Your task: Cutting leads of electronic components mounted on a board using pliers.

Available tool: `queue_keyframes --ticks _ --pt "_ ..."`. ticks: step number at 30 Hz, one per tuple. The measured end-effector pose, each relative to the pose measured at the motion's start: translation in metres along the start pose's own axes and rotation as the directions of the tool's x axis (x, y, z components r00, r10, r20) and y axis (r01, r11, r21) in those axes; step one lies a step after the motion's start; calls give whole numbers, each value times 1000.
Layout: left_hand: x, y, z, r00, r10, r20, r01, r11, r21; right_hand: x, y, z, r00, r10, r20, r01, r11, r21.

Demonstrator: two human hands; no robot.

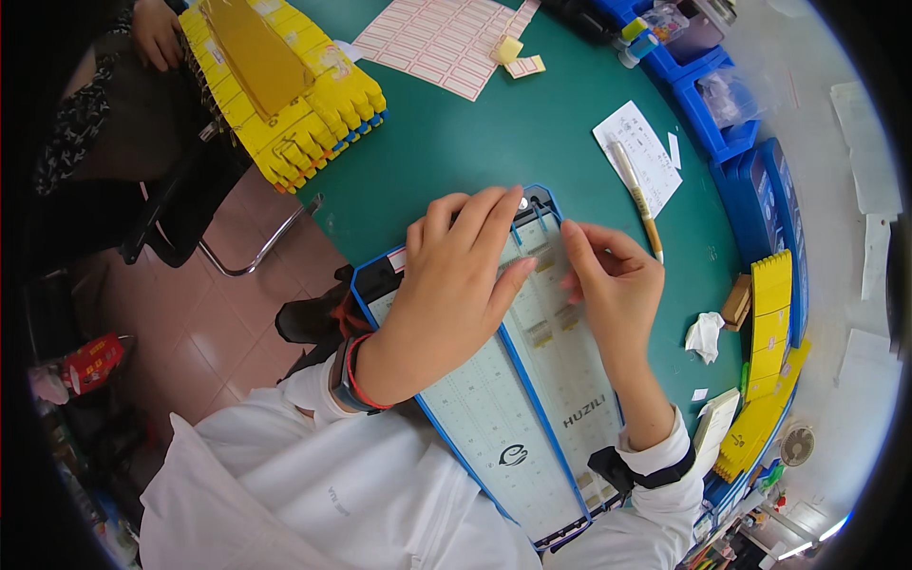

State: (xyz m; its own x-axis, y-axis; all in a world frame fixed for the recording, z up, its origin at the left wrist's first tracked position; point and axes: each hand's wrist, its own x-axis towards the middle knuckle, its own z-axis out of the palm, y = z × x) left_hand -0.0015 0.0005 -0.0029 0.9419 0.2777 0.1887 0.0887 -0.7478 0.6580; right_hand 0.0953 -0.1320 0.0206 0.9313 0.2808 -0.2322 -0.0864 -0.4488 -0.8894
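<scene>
A long flat case (475, 408) with a blue frame and two pale, translucent panels lies slanted in front of me, partly over the table's edge. Its right panel has several small tan pieces showing through. Across the far part of the case rests my left hand (454, 275), fingers stretched out and thumb apart, hiding part of the left panel. Close to the far right edge is my right hand (617, 285), thumb and fingers curled together in a pinch. Whatever they hold, if anything, is too small to tell.
On the green table (456, 133) lie a red-lined label sheet (432, 38), a pen (635, 190) on white paper (655, 157) and a crumpled tissue (704, 337). A yellow bundle (285, 123) stands far left, near another person's hand (157, 36). Blue bins (708, 104) line the right side.
</scene>
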Motion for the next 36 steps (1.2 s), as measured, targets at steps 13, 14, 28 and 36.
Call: queue_keyframes --ticks 13,14,28,36 --pt "1 4 -2 999 -16 35 15 1000 9 0 9 2 974 -223 -30 221 974 -57" --pt "1 4 -2 999 -16 37 16 1000 9 0 9 2 970 -242 -30 240 968 -75" --pt "2 3 0 999 -8 36 7 1000 24 -1 10 2 946 -322 -45 315 942 -115" --pt "-3 3 -1 1000 4 23 -5 999 47 -5 9 3 939 -344 -20 339 931 -139"
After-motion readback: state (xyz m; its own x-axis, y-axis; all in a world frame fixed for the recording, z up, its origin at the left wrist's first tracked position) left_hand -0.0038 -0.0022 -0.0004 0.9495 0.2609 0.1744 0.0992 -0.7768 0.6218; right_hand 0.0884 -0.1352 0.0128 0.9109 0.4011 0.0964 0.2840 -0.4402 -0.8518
